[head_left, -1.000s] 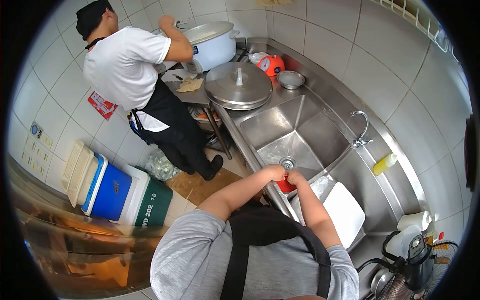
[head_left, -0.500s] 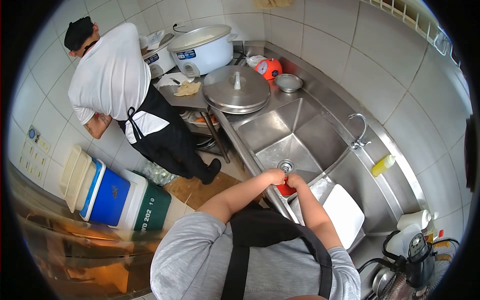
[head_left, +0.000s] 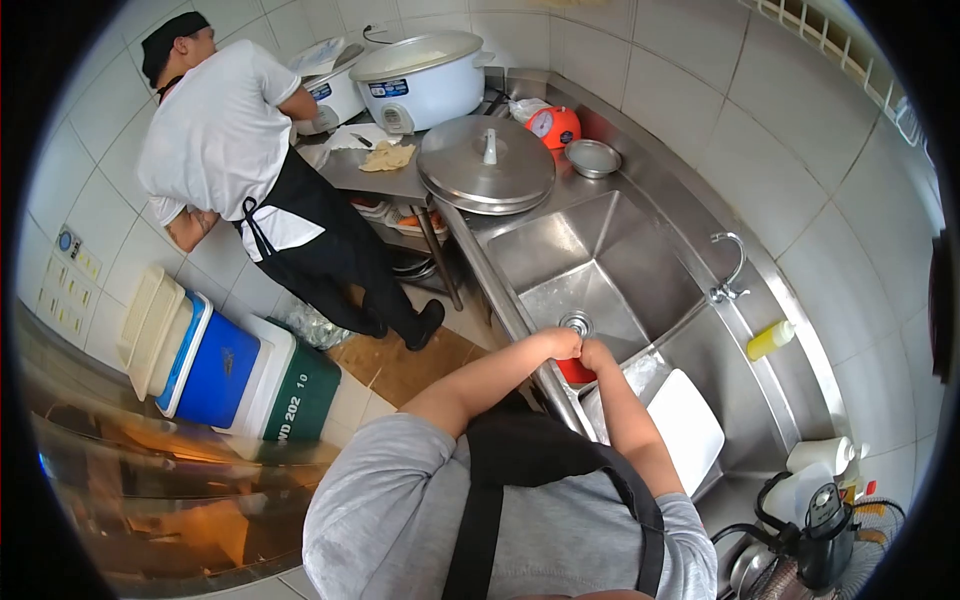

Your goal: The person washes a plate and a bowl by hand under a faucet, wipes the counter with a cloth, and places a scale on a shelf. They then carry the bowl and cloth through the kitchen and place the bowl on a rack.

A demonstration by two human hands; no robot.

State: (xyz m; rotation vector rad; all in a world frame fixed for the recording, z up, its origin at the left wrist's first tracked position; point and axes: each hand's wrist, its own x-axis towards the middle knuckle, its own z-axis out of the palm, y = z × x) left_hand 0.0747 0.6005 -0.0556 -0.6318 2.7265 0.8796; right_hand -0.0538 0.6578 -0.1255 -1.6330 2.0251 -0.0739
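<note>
Both hands are close together at the front edge of the sink [head_left: 640, 235], near the drain. My left hand [head_left: 561, 343] is closed, its fingers curled over the top of a red item [head_left: 574, 371]. Beside it, my right hand [head_left: 597, 354] is closed at the other side of that same red item. Whether it is a bag, a cloth or a container cannot be made out, as the hands and sink edge partly cover it. To the right of my right forearm, a white board or lid [head_left: 686, 425] lies tilted over the second basin.
A large round metal lid [head_left: 470, 160], an orange scale [head_left: 562, 127] and a metal bowl [head_left: 593, 157] stand beyond the sink. The faucet [head_left: 732, 275] and a yellow bottle [head_left: 770, 340] line its right side. A co-worker [head_left: 225, 130] stands left by a rice cooker [head_left: 425, 95].
My hands stay together on the red item with only a slight shift. The view has tilted a little, and the co-worker has turned slightly, with a forearm now showing by the far cooker.
</note>
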